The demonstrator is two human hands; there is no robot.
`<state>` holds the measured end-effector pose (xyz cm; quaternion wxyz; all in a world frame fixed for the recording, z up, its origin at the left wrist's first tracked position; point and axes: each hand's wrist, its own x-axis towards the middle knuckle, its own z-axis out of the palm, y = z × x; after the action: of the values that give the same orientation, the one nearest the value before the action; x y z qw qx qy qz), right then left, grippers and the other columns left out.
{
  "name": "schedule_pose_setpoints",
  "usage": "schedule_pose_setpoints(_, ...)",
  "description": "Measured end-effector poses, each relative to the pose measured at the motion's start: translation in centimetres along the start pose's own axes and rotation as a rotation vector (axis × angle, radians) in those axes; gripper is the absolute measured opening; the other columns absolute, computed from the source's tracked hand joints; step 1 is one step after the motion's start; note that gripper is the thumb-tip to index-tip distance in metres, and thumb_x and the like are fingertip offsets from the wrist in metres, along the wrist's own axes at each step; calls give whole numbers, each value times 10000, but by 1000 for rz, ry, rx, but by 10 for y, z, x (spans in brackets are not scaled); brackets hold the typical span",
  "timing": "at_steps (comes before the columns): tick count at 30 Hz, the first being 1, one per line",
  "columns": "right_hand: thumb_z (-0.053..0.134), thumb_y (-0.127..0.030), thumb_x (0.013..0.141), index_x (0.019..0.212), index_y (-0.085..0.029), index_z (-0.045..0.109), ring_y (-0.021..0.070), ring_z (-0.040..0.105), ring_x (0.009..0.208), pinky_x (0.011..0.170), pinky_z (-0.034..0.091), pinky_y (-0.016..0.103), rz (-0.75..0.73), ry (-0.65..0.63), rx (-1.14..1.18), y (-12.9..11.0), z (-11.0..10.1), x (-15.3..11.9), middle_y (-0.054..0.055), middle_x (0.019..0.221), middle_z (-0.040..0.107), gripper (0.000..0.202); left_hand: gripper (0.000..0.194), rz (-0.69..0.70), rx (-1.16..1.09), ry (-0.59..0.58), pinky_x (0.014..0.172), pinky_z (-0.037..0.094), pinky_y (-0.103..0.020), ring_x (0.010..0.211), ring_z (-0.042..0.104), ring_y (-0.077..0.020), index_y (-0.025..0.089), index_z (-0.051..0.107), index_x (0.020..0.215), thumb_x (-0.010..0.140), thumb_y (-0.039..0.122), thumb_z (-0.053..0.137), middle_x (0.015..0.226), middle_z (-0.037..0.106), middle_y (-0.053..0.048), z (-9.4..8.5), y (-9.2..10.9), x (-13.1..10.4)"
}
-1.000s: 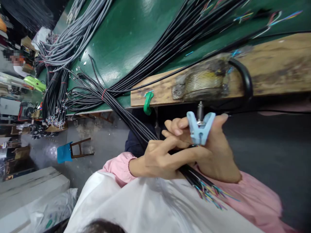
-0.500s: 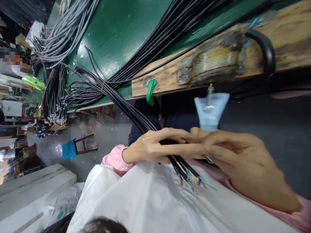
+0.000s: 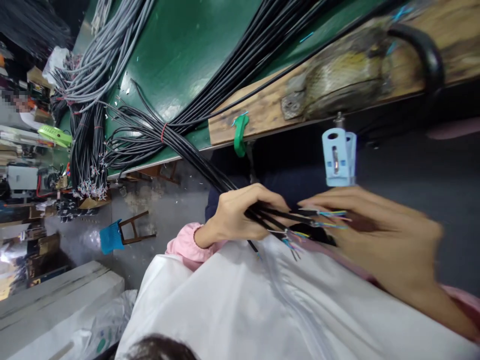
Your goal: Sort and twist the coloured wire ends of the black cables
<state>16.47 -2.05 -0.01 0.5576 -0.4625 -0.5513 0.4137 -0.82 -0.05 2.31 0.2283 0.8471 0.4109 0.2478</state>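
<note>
My left hand (image 3: 243, 210) is closed around a bundle of black cables (image 3: 204, 170), whose stripped ends fan out toward the right. Thin coloured wires (image 3: 294, 242) stick out of those ends, blue, yellow and red among them. Beside the upper wire ends is my right hand (image 3: 386, 235), its fingers stretched out and apart, somewhat smeared by motion. Whether its fingertips touch the cables I cannot tell. Just above the right hand, a light blue clothes peg (image 3: 339, 157) hangs from the board's edge. A red tie (image 3: 163, 133) binds the bundle farther back, at the table edge.
More black cables (image 3: 225, 70) and grey cables (image 3: 120, 45) lie on the green table (image 3: 176, 40). A wooden board (image 3: 262, 107) along its edge carries a green hook (image 3: 240, 135) and a taped lump (image 3: 345, 72). A blue-seated stool (image 3: 111, 236) stands on the floor.
The right hand has drawn back to the right from the left hand. The cable ends have spread and turned more to the right. The peg shows a different side.
</note>
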Motion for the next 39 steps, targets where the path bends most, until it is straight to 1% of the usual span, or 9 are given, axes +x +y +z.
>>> schedule_pose_setpoints(2, 723, -344, 858, 687, -283, 684, 168, 585, 533, 475, 441, 317, -20, 107, -8, -6, -3, 1, 28, 637, 683, 186, 554, 25, -73, 234, 500, 454, -132, 484, 554, -17, 117, 698, 735, 967, 562, 462, 589, 647, 16, 8, 1, -5)
schedule_pose_setpoints(4, 736, -365, 849, 673, -285, 681, 180, 590, 529, 455, 437, 330, -14, 130, -30, -12, -7, 2, 42, 640, 686, 201, 415, 49, -105, 335, 479, 462, -147, 466, 527, -31, 130, 710, 788, 933, 498, 586, 587, 649, 20, 12, 1, -8)
schedule_pose_setpoints(11, 686, -347, 896, 833, -333, 734, 197, 673, 649, 528, 530, 339, -20, 66, -37, -15, -10, -3, 41, 758, 725, 80, 225, -8, -35, 66, 643, 550, -200, 697, 643, -88, 134, 744, 1054, 917, 288, 654, 795, 708, -31, 14, -2, -20)
schedule_pose_setpoints(15, 678, -264, 889, 885, -335, 749, 199, 698, 685, 566, 561, 340, -64, 16, -52, -16, -13, 0, 45, 818, 746, 101, 252, -38, -22, 6, 640, 543, -207, 698, 639, -92, 131, 746, 1037, 909, 340, 686, 793, 699, -29, 15, -3, -20)
schedule_pose_setpoints(22, 678, -149, 845, 784, -304, 684, 168, 639, 580, 526, 521, 325, -176, 42, -108, -19, -12, 8, 1, 688, 703, 167, 286, 24, -29, 136, 590, 517, -178, 625, 615, -67, 133, 753, 918, 941, 398, 646, 735, 703, -14, 12, 5, -9)
schedule_pose_setpoints(25, 656, -204, 884, 773, -288, 656, 149, 629, 583, 526, 518, 290, -90, 28, -40, -19, -9, 6, -6, 669, 675, 140, 266, 79, -62, 281, 565, 508, -162, 593, 603, -56, 131, 731, 867, 939, 375, 653, 707, 704, -3, 14, 9, -3)
schedule_pose_setpoints(28, 674, -405, 904, 750, -277, 658, 161, 647, 620, 530, 528, 280, 85, 38, 90, -19, -4, 3, 11, 684, 663, 201, 298, 57, -91, 338, 582, 539, -157, 621, 633, -60, 131, 718, 971, 962, 406, 602, 769, 735, -16, 17, 10, 0)
schedule_pose_setpoints(34, 680, -517, 883, 797, -273, 673, 161, 643, 631, 583, 556, 291, 211, 49, 161, -18, 6, -3, 18, 755, 656, 259, 466, 47, 54, 123, 637, 579, -179, 738, 683, -87, 137, 702, 1168, 1040, 432, 364, 895, 729, -46, 10, 12, -1)
schedule_pose_setpoints(39, 674, -497, 892, 760, -252, 646, 151, 603, 596, 538, 524, 279, 194, 23, 150, -16, 11, -6, 23, 732, 630, 280, 342, 84, 23, -56, 606, 522, -147, 697, 618, -40, 169, 742, 1104, 1013, 387, 495, 862, 638, -11, 2, 8, -9)
